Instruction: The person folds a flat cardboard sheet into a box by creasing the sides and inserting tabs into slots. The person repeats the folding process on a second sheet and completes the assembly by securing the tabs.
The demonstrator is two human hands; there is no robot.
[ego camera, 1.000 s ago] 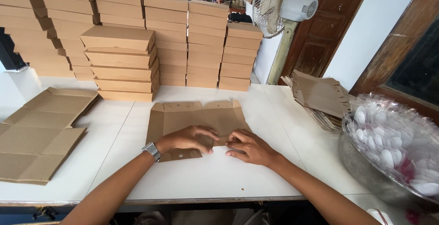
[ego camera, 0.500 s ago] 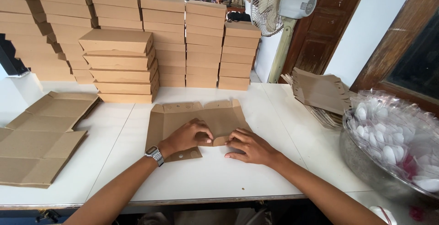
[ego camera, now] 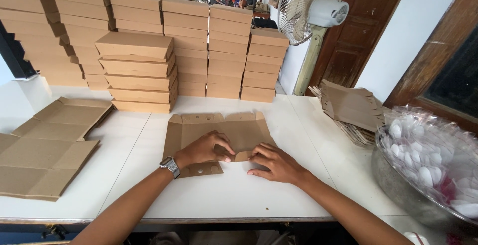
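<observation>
Brown cardboard fills most of the frame. At the far left, flat unfolded box blanks (ego camera: 47, 145) lie spread on the white table (ego camera: 239, 195), overlapping one another. Behind them, across the upper left and centre, folded boxes are piled in tall stacks (ego camera: 139, 68) against the back edge of the table.

In the lower centre lies the flat cardboard blank (ego camera: 219, 133) being worked on — its upper flaps open, its near edge under both hands. The left hand (ego camera: 201, 149), a watch (ego camera: 170, 166) at its wrist, rests palm-down on the blank with fingers curled over a flap, pressing it flat. Just beside it, the right hand (ego camera: 274, 164) lies low with its fingers extended, fingertips on a small rounded tab at the blank's front edge. The two hands are near one another, not touching.

Further right, a loose heap of folded cardboard pieces (ego camera: 351, 108) sits at the table's edge, a standing fan (ego camera: 311, 8) above it — and at the far right, a metal bowl (ego camera: 398, 187) holds clear plastic bags of white items (ego camera: 428, 150).
</observation>
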